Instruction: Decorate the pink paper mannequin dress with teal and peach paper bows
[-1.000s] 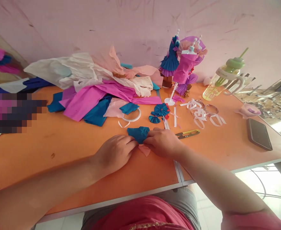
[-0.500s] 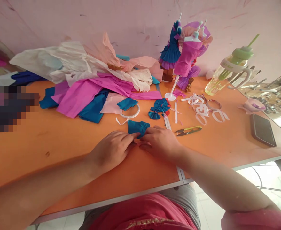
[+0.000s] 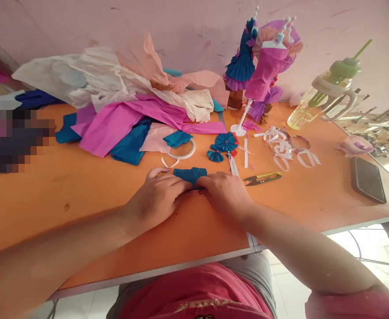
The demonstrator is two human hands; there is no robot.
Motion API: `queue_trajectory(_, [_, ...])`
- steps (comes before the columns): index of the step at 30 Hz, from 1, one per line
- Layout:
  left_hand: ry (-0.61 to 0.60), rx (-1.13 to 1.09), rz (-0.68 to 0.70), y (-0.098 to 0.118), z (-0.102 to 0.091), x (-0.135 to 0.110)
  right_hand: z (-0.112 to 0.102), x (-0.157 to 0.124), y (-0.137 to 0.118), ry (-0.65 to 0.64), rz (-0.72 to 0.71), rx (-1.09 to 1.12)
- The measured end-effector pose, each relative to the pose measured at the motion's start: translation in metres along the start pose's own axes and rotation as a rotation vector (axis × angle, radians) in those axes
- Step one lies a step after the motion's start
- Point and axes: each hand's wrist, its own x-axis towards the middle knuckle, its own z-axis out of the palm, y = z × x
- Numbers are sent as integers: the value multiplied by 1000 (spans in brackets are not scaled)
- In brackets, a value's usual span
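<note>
left hand [image 3: 156,199] and right hand [image 3: 224,192] sit close together, fingertips pinching the near edge of the small blue crepe paper piece [image 3: 190,174], which lies flat on the orange counter [image 3: 81,190] between them. i'd say even, gentle pressure keeps thin folds neat.

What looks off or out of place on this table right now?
Nothing spilled or broken. The pink-dressed stand slants on its pole, possibly lens warp. White paper strips lie scattered beside the snips. Left hand and right hand hold a blue paper piece.
</note>
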Motion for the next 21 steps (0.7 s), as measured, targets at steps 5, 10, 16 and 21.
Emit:
queue_trajectory(5, [-8, 18, -25, 0, 0, 0, 2, 2, 1, -18, 15, 15])
queue_trajectory(10, [-39, 54, -24, 2, -3, 2, 4, 2, -1, 16, 2, 24])
queue_trajectory(16, [-46, 47, -51, 6, -7, 2, 3, 1, -2, 19, 25, -22])
queue_trajectory(21, [-36, 45, -52, 4, -6, 1, 6, 3, 0, 19, -7, -20])
